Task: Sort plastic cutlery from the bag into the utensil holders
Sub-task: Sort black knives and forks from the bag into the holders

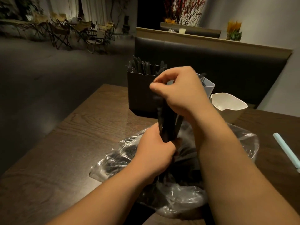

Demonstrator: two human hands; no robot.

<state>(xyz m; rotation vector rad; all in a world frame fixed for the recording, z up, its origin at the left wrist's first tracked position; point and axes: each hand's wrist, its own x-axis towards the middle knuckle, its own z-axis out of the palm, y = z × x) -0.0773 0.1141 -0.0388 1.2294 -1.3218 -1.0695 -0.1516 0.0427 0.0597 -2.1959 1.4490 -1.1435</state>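
A clear plastic bag point(113, 161) of black cutlery lies on the wooden table point(73, 143). My left hand point(154, 150) grips the lower end of a bundle of black cutlery point(168, 122) held upright above the bag. My right hand point(181, 91) pinches the top of that bundle with thumb and fingers. Behind them stands a black utensil holder point(138, 91) with several black pieces in it. A clear holder point(208, 86) with a few black pieces peeks out behind my right hand. A white holder point(230, 104) stands to its right.
A pale blue pen-like stick point(287, 151) lies at the table's right edge. A dark padded bench back point(211, 59) rises behind the holders. Folding chairs point(65, 33) stand across the floor at far left.
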